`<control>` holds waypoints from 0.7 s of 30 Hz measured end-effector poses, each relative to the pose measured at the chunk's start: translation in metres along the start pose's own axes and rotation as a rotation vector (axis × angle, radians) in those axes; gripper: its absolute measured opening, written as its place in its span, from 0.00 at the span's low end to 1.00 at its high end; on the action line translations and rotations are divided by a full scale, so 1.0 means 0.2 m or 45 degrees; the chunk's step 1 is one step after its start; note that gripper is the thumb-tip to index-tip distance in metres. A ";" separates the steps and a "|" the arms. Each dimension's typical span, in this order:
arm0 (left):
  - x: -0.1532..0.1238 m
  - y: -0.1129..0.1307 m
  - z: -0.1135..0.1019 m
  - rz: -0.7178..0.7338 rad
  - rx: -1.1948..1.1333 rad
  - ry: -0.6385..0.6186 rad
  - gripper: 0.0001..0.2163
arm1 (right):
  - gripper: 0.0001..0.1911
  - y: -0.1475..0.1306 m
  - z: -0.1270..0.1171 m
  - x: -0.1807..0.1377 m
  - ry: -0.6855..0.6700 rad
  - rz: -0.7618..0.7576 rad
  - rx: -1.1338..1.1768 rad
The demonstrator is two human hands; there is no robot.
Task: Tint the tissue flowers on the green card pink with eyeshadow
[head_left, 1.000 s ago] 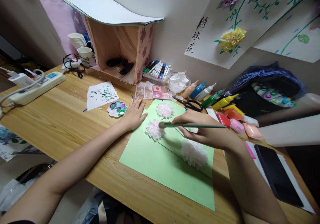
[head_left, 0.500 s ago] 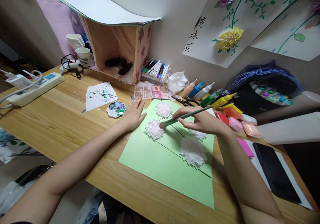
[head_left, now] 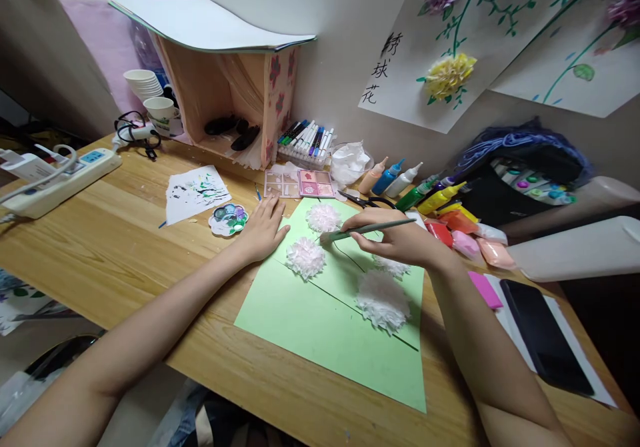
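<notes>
A light green sheet of paper (head_left: pixel 320 330) lies on the wooden table, with several white tissue flowers (head_left: pixel 306 258) stuck on it and thin dark stem lines drawn between them. My left hand (head_left: pixel 263 226) lies flat and open on the sheet's upper left corner, fingers spread. My right hand (head_left: pixel 400 240) is closed on a green paintbrush (head_left: pixel 367 230), whose tip rests on the paper between the two upper flowers. One flower is partly hidden under my right hand.
A small paint palette (head_left: pixel 229 219) and a paint-smeared paper (head_left: pixel 194 190) lie left of my left hand. Scissors (head_left: pixel 367 201), paint bottles (head_left: pixel 395 179), a marker tray (head_left: pixel 306 142) and clay packets (head_left: pixel 463 234) line the back. A phone (head_left: pixel 545 337) lies at right, a power strip (head_left: pixel 55 177) at left.
My right hand has pulled the brush from lying level across the sheet to a tilted grip, and its tip has moved up from the left flower toward the gap between the upper flowers.
</notes>
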State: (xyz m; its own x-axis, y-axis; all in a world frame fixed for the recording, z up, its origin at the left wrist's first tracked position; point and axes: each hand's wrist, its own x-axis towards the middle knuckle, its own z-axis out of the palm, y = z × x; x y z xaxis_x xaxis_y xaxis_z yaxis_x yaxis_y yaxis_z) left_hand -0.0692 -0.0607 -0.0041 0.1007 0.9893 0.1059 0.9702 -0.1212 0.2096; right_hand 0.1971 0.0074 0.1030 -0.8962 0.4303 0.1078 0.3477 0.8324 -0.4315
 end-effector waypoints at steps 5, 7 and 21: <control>0.00 0.00 0.00 -0.002 -0.016 0.028 0.27 | 0.08 -0.01 0.02 0.01 -0.069 -0.044 -0.082; 0.00 0.00 0.00 0.000 -0.016 0.026 0.27 | 0.08 -0.01 0.02 0.01 -0.106 -0.012 -0.080; 0.00 0.01 -0.02 -0.010 -0.006 -0.023 0.28 | 0.08 0.00 -0.03 -0.01 0.026 -0.008 -0.013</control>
State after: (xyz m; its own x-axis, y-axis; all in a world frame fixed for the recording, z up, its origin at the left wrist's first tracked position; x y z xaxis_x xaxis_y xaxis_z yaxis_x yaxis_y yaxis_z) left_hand -0.0682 -0.0606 -0.0002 0.0973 0.9915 0.0865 0.9700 -0.1139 0.2150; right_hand 0.2008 0.0074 0.1075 -0.8926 0.4320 0.1288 0.3452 0.8387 -0.4212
